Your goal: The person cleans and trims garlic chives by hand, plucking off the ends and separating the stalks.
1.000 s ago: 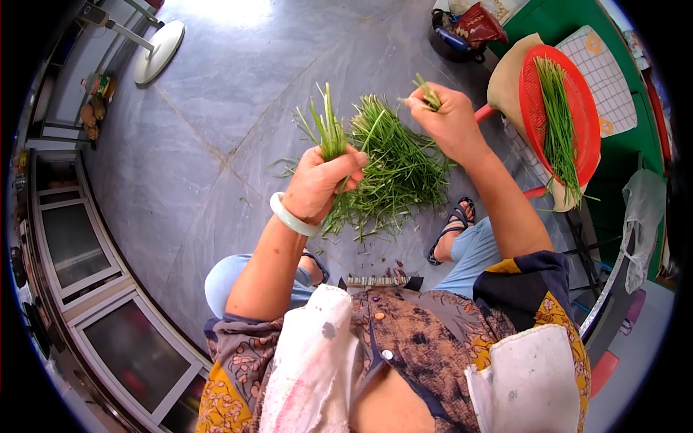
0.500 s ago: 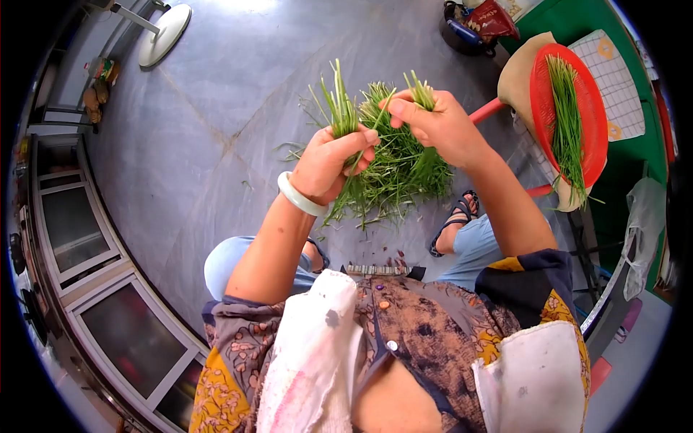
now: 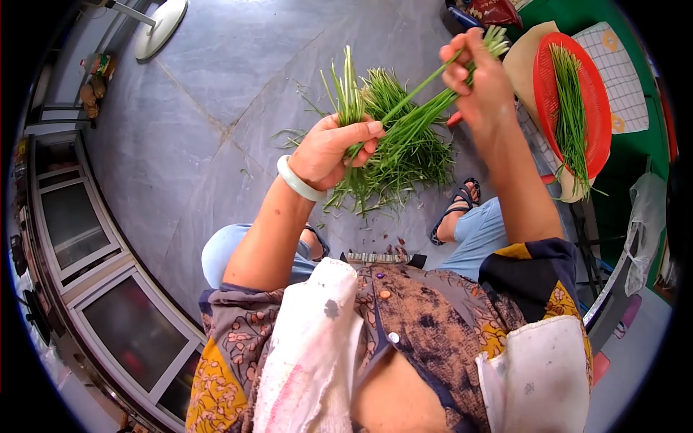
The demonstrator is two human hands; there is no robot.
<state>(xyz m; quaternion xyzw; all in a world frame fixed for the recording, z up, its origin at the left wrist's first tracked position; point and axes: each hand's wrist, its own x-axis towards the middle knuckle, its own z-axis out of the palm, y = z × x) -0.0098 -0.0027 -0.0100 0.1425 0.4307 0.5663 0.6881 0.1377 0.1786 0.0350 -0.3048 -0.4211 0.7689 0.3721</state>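
Observation:
My left hand (image 3: 328,150) is closed around an upright bunch of chives (image 3: 349,97), pale cut ends up, with the thumb pressed against the stalks. Raised to the right, my right hand (image 3: 480,90) grips a second bunch of chives (image 3: 432,110), whose pale ends stick out above the fingers. A few stalks stretch between the two hands. Below them, a loose heap of chives (image 3: 415,166) lies on the grey floor, partly hidden by the held stalks.
At the right, a red basket (image 3: 598,119) holds more chives (image 3: 569,101) laid lengthwise. Beside it lies a checked cloth (image 3: 610,72) on a green surface. My sandalled foot (image 3: 456,211) is near the heap. Glass-panelled cabinets (image 3: 133,325) line the left, and a round white base (image 3: 162,32) stands at upper left.
My right hand has moved up and to the right, away from my left hand, drawing chives out with it. The left hand has stayed nearly in place.

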